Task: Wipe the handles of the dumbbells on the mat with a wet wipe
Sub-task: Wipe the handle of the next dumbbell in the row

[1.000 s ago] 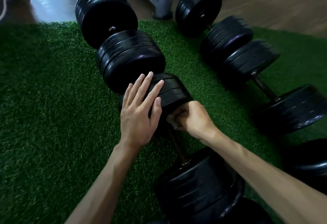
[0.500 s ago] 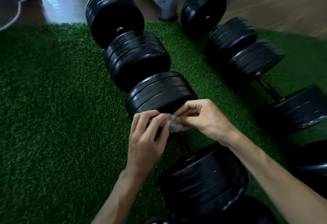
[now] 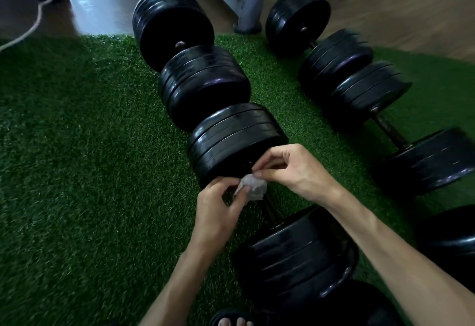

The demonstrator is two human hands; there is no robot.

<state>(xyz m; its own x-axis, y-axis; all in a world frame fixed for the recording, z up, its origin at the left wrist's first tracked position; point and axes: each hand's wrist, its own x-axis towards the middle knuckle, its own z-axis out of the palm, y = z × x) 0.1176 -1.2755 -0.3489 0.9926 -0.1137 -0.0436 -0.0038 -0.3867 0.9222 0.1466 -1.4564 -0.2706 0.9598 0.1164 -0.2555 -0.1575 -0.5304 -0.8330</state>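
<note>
Green mat underlies everything while left hand and right hand pinch the wet wipe between fingertips just above the dumbbell handle, seemingly refolding it.

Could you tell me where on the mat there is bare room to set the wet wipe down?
The widest bare patch of green mat lies left of the left row of dumbbells. A narrower strip runs between that row and the right row. It is crowded around both hands, the wet wipe and the near dumbbell.
</note>
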